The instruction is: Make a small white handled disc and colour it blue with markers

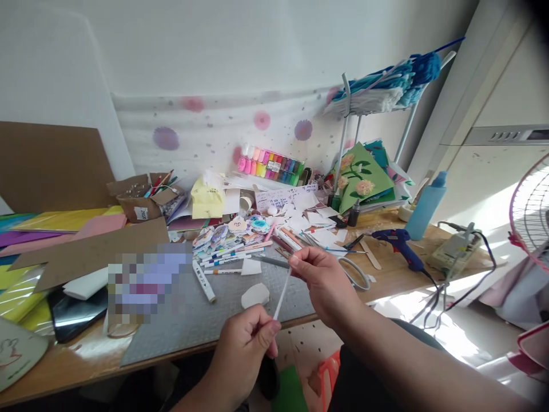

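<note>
A thin white strip (282,294) is stretched slantwise between my two hands, over the front edge of the table. My left hand (253,335) pinches its lower end between thumb and fingers. The upper end is pinched by my right hand (317,274). Behind the strip, a rounded white paper piece (255,295) lies on the grey cutting mat (171,326). Several markers (203,282) and a pile of small cut-out drawings (237,226) lie farther back on the mat.
A blue glue gun (398,249) and scissors (354,273) lie to the right, with a blue bottle (426,206) behind. Cardboard (103,252) and coloured sheets cover the left. A box (148,200) and a pipe-cleaner rack (343,143) stand at the back.
</note>
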A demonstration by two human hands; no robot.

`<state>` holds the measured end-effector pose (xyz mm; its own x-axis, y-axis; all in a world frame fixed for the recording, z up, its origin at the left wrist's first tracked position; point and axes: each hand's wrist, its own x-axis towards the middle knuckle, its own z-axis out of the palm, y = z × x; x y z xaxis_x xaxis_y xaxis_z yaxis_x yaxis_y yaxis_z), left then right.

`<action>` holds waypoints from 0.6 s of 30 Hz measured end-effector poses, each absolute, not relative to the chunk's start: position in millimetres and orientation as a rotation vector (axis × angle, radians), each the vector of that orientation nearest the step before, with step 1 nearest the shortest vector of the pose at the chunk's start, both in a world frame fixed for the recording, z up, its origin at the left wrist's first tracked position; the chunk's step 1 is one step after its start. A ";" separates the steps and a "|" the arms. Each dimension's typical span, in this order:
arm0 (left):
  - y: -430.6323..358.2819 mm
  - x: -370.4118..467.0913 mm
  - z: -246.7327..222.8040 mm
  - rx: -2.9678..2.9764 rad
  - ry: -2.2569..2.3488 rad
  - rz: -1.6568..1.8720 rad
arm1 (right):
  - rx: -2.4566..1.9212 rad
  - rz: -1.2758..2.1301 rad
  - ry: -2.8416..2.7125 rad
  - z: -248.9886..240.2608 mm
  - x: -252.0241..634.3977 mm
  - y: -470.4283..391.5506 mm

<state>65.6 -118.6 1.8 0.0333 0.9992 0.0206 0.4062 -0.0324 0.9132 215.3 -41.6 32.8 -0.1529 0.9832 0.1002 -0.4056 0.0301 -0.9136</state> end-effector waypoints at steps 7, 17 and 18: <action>-135.8 51.5 -5.6 1.563 1.507 1.002 | -0.745 1.533 -1.147 29.1 220.8 -55.6; -74.2 -19.7 15.5 1.949 1.640 0.653 | -0.738 1.610 -1.222 31.6 253.8 -54.0; -66.1 -16.0 16.6 1.998 1.588 0.568 | -0.764 1.608 -1.223 30.1 254.9 -53.1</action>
